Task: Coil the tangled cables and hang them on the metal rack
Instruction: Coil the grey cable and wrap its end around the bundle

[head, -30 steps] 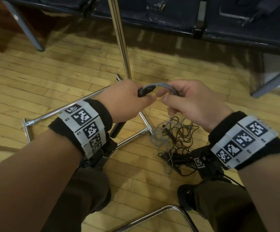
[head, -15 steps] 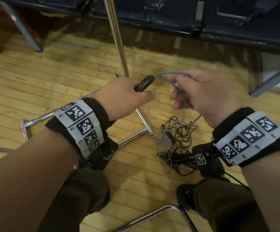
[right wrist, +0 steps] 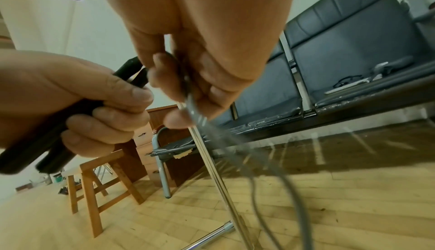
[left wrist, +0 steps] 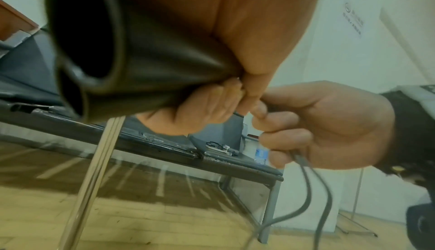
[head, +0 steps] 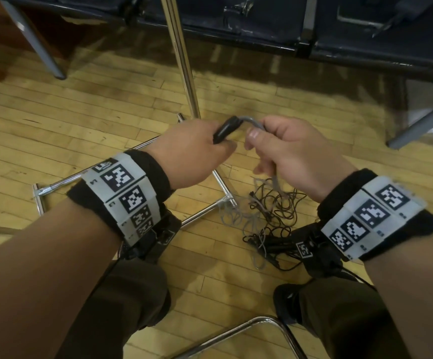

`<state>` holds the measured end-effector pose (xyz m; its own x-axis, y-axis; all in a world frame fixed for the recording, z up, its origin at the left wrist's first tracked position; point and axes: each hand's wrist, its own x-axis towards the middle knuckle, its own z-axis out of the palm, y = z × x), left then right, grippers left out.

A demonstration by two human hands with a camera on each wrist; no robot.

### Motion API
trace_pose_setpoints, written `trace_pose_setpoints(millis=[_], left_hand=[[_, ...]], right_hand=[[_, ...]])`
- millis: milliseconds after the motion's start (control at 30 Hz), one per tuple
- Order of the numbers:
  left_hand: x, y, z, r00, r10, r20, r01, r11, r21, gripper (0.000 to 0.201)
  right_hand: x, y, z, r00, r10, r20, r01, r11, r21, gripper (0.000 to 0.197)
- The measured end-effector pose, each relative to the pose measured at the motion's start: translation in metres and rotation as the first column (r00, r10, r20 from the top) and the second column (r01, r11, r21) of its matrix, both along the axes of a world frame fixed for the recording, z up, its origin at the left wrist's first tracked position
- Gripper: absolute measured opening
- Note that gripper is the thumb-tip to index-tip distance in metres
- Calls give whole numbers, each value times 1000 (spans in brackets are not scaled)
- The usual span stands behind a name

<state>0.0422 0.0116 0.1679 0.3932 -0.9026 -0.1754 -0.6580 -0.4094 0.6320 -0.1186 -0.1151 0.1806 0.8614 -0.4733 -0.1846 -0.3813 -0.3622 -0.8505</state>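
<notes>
Closest in, two knees in dark trousers [head: 122, 301] frame the bottom of the head view, with a curved chrome tube [head: 236, 332] between them, low over the wooden floor [head: 80, 120]. Both forearms wear black bands with printed marker tags [head: 124, 190]. Up at the hands now: the left hand [head: 192, 151] has its fingers [right wrist: 113, 105] curled tight round a black plug [head: 224, 129], clamped on it, the plug's end poking out past the knuckles. Right beside it, nearly touching, the right hand [head: 290, 151] pinches the grey cable [head: 253, 121] that arches out of that plug; thumb and curled fingers [left wrist: 282, 122] are closed on the cord. In the wrist views, grey strands [left wrist: 313, 185] trail down out of the right fist, loose and blurred.

Below the hands, on the floor, lies the tangle of cables [head: 269, 221]: thin black wire and pale grey wire looped over each other, just beside the corner of the metal rack's base [head: 205, 213]. Nothing hangs on the metal rack [head: 181, 60] where it shows; its chrome upright rises from the base frame behind the hands and runs out of the top of the view.

Farther back stands a row of dark padded seats [head: 249, 24] on grey legs, with a few small items on the cushions, too small to tell. The right wrist view adds a wooden stool [right wrist: 94, 179] and a brown set of drawers [right wrist: 146, 142] against a pale wall.
</notes>
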Motion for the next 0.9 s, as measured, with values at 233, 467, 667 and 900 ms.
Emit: trace_pose_setpoints(millis=[233,467,667,900], left_hand=[[10,0,-1,824,302,-479,-409,903,-135,20],[-9,-26,13,581,215,-785,-627,734,-263,17],[-26,-48,13,594,152,-790,-651,668,-361,19],[-42,-55,12,636,185,-749,-649,654,-389,23]], right_hand=[[2,3,-7,994,-27,-101,51,969,243,31],[21,34,-11,983,-141,-118,183,812,554,20],[18,32,-4,966,-250,-66,219,656,723,32],[16,35,-8,923,-377,-79,286,533,796,32]])
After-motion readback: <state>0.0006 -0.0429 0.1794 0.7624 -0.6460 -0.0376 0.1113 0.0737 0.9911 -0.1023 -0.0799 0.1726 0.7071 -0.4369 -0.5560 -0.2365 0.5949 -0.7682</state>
